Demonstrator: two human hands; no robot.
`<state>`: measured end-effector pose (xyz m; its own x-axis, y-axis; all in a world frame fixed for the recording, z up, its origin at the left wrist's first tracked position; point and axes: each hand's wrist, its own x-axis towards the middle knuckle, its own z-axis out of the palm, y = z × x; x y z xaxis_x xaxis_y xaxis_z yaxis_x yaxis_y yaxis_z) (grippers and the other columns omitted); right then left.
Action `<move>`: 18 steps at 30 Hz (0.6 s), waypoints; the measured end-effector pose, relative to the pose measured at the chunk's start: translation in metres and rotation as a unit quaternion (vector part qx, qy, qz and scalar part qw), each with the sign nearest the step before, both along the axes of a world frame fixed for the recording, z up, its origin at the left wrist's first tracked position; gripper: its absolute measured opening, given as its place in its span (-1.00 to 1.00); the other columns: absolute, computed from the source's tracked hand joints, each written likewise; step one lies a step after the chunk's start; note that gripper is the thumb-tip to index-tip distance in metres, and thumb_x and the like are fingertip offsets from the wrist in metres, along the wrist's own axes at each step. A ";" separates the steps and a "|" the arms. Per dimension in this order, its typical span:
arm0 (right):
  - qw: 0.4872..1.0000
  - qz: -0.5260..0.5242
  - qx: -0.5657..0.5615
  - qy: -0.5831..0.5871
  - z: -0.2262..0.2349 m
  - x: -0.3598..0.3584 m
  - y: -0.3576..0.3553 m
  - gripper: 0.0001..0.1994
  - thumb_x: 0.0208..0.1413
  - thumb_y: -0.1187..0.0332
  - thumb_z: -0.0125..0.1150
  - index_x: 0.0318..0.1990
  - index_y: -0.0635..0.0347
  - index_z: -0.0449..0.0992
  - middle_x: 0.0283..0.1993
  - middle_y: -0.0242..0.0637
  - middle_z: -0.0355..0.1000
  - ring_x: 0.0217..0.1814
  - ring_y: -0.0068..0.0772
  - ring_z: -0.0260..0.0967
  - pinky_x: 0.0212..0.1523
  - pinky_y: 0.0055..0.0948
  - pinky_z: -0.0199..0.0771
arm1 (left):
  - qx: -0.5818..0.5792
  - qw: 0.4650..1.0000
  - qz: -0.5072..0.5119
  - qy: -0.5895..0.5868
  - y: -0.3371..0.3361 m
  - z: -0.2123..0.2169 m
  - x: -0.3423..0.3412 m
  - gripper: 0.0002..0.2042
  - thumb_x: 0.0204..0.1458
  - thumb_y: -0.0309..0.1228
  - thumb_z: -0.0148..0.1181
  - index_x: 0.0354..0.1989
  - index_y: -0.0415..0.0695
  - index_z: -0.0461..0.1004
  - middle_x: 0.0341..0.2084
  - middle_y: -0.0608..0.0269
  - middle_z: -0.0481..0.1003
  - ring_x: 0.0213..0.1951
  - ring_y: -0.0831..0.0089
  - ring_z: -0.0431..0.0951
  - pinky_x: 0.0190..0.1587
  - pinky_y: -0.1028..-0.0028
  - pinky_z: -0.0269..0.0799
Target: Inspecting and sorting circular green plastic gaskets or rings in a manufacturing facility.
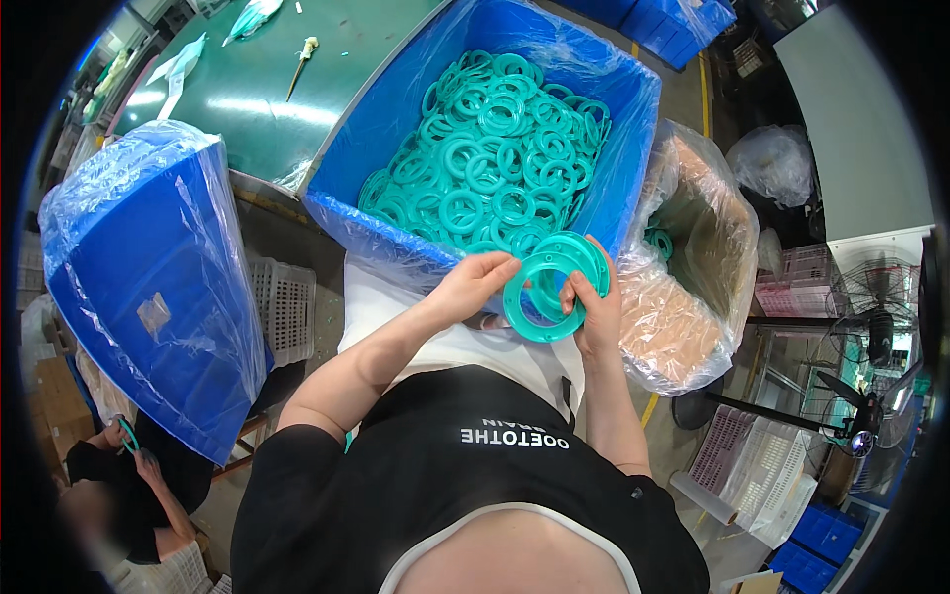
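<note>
My right hand [601,315] grips a few flat teal plastic rings [518,310] with small holes around their faces, fanned and overlapping. Its thumb lies across the front ring. My left hand [469,287] has its fingers pinched together at the upper left edge of these rings; whether anything sits between the fingertips is hard to see. Just beyond both hands, a large blue bin [341,188] lined with clear plastic holds a heap of similar teal rings [485,158].
Right of the bin stands a plastic-lined carton [683,342] with a few teal pieces inside. A green table [267,129] is at the far left, a tilted blue bin [148,287] nearer. Fans [876,337] stand at right. Another person's hands [146,465] hold a teal ring at lower left.
</note>
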<state>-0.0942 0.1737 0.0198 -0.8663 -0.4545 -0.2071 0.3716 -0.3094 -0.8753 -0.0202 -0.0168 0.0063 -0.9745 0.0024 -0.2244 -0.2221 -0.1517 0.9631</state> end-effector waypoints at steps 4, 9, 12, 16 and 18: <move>0.996 -0.021 0.071 0.057 -0.005 0.004 -0.005 -0.43 0.02 0.53 0.20 0.20 0.29 0.13 -0.40 -0.33 0.35 -0.49 -0.61 0.27 -0.49 -0.62 0.30 | 0.165 0.981 -0.062 -0.081 -0.005 -0.001 0.008 -0.67 0.22 -0.17 -0.10 -0.34 -0.17 0.46 -0.67 0.52 0.27 -0.62 0.73 0.15 -0.57 0.61 0.11; 0.987 -0.032 0.099 0.119 -0.007 0.009 -0.006 -0.45 0.02 0.54 0.16 0.19 0.30 0.13 -0.33 -0.32 0.35 -0.44 -0.61 0.28 -0.41 -0.61 0.33 | -0.052 0.997 -0.049 -0.040 0.000 0.004 0.010 -0.79 0.16 -0.28 0.02 -0.35 -0.19 0.42 -0.66 0.40 0.30 -0.62 0.64 0.23 -0.58 0.55 0.14; 0.985 -0.040 0.111 0.123 -0.009 0.009 -0.006 -0.45 0.02 0.55 0.15 0.19 0.30 0.13 -0.33 -0.31 0.35 -0.43 -0.60 0.28 -0.39 -0.61 0.34 | -0.337 0.933 0.029 0.121 0.005 -0.013 0.007 -0.85 0.07 -0.40 0.10 -0.39 -0.24 0.38 -0.61 0.21 0.37 -0.55 0.43 0.35 -0.51 0.46 0.20; 0.988 -0.039 0.108 0.105 -0.007 0.011 -0.008 -0.47 0.01 0.57 0.13 0.17 0.31 0.15 -0.33 -0.29 0.35 -0.42 -0.59 0.29 -0.37 -0.59 0.34 | -0.487 0.836 0.099 0.231 0.004 -0.018 0.002 -0.86 0.06 -0.44 0.04 -0.43 -0.28 0.37 -0.55 -0.03 0.39 -0.45 0.07 0.40 -0.40 0.29 0.28; 0.987 -0.064 0.102 0.102 -0.007 0.009 -0.003 -0.48 0.01 0.58 0.13 0.17 0.32 0.16 -0.33 -0.29 0.36 -0.41 -0.59 0.30 -0.36 -0.59 0.35 | -0.393 0.890 0.109 0.203 0.000 -0.017 -0.002 -0.86 0.07 -0.44 0.00 -0.40 -0.28 0.38 -0.55 0.02 0.39 -0.46 0.12 0.41 -0.41 0.29 0.29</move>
